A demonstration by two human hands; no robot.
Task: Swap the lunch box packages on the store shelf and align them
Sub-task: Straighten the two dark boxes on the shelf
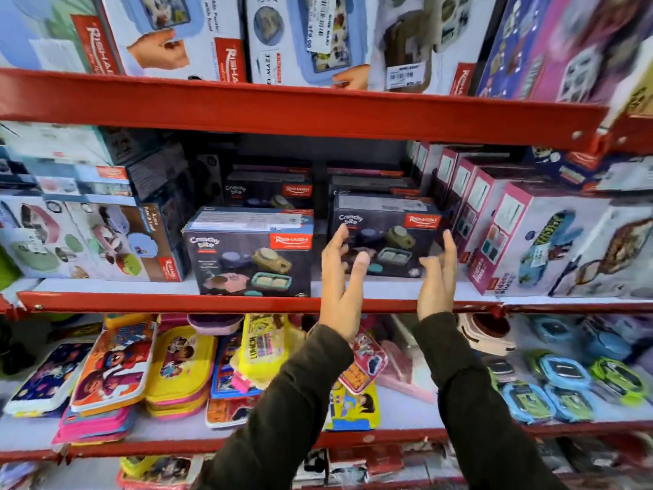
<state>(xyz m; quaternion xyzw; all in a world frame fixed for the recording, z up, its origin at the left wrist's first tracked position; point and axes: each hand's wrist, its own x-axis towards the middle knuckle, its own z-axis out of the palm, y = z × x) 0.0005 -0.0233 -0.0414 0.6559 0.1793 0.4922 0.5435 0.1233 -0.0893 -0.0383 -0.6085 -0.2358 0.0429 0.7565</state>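
Two dark "Crunchy bite" lunch box packages stand on the middle red shelf (247, 303). The left package (249, 254) sits at the shelf's front edge. The right package (387, 235) sits further back. My left hand (341, 281) is raised in front of the right package's left end, fingers apart, holding nothing. My right hand (438, 277) is up by that package's right end, also open. Neither hand clearly touches the box. Both sleeves are dark.
More dark packages (268, 187) are stacked behind. Pink-sided boxes (494, 221) crowd the right, pale boxes (95, 238) the left. The top shelf holds blue lunch box cartons (176, 33). Flat colourful lunch boxes (113, 366) lie on the shelf below.
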